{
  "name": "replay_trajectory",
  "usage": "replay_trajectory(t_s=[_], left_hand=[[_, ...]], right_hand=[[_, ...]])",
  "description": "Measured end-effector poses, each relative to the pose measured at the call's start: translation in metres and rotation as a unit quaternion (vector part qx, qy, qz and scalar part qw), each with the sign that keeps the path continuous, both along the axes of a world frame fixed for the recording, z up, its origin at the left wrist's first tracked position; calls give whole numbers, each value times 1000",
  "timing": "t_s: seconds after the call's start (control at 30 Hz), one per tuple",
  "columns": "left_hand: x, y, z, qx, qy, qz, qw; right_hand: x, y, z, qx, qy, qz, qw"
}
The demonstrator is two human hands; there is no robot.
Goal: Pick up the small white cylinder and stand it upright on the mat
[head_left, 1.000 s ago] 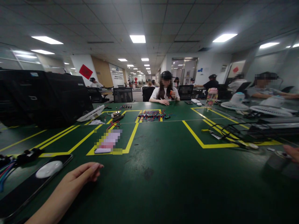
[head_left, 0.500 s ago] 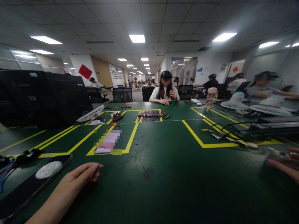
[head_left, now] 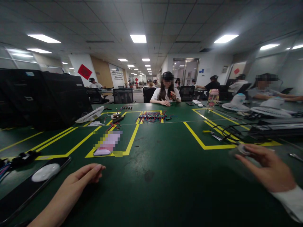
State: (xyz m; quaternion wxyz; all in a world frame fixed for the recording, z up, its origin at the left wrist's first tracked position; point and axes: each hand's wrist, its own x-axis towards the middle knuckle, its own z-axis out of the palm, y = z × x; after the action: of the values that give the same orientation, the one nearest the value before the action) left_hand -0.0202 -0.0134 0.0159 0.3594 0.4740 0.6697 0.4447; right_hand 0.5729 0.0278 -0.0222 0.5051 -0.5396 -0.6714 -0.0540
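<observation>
My left hand rests low over the green table, its fingers curled in and the thumb against the index finger. Nothing shows between them. Beside it, to the left, a white mouse sits on a long black slab. At the right, my right hand grips a small see-through object with a grey round part between thumb and fingers. Motion blur and the fingers hide its exact kind. Beyond my left hand, a phone, partly pixelated, lies inside a yellow tape outline.
Bundled coloured wires lie mid-table. Black cables and metal bars are at right, near white fans and a pink-lidded bottle. Black computer cases stand left. A person sits opposite.
My right hand has come in from the right edge, moving left over the table with the see-through object. My left hand has barely moved. The view has shifted slightly.
</observation>
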Motion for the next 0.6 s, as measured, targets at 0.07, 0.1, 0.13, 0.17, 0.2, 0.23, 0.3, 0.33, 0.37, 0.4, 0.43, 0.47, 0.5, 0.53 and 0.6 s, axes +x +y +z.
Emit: replay_trajectory(t_s=[0.07,0.1,0.13,0.17,0.2,0.23,0.3,0.33,0.37,0.4,0.43,0.47,0.5,0.53,0.6], left_hand=[[-1,0,-1,1,-6,2,1000],[-2,-1,-2,2,-10,4,1000],[-4,-1,-2,3,-14,7,1000],[-6,-1,-4,4,-16,8,1000],[-8,-2,-5,4,-17,5,1000],[-10,-2,-6,6,-16,1,1000],[-14,-2,-9,8,-14,-9,1000],[-15,-2,-10,10,-12,-13,1000],[-16,-1,-11,10,-8,-16,1000],[-16,-1,-11,10,-3,-18,1000],[-15,0,-10,10,6,-21,1000],[-14,0,-8,9,18,-25,999],[-11,0,-7,8,36,-28,999],[-8,0,-4,8,58,-32,998],[2,0,1,10,108,-50,993]], right_hand=[[-61,3,6,16,-32,112,993],[-90,4,8,24,-44,163,985],[-118,4,10,31,-50,206,977],[-143,4,12,33,-52,246,967],[-164,4,13,33,-51,282,958],[-182,3,14,34,-44,316,947],[-208,2,14,28,-25,374,927],[-216,1,14,15,-18,398,917],[-221,1,14,-3,-13,418,908],[-224,0,13,-23,-10,432,901],[-226,0,12,-40,-8,441,897],[-226,0,11,-53,-6,445,894],[-226,0,10,-61,-3,448,892],[-226,0,9,-66,0,448,891],[-226,-1,8,-89,1,440,894]])
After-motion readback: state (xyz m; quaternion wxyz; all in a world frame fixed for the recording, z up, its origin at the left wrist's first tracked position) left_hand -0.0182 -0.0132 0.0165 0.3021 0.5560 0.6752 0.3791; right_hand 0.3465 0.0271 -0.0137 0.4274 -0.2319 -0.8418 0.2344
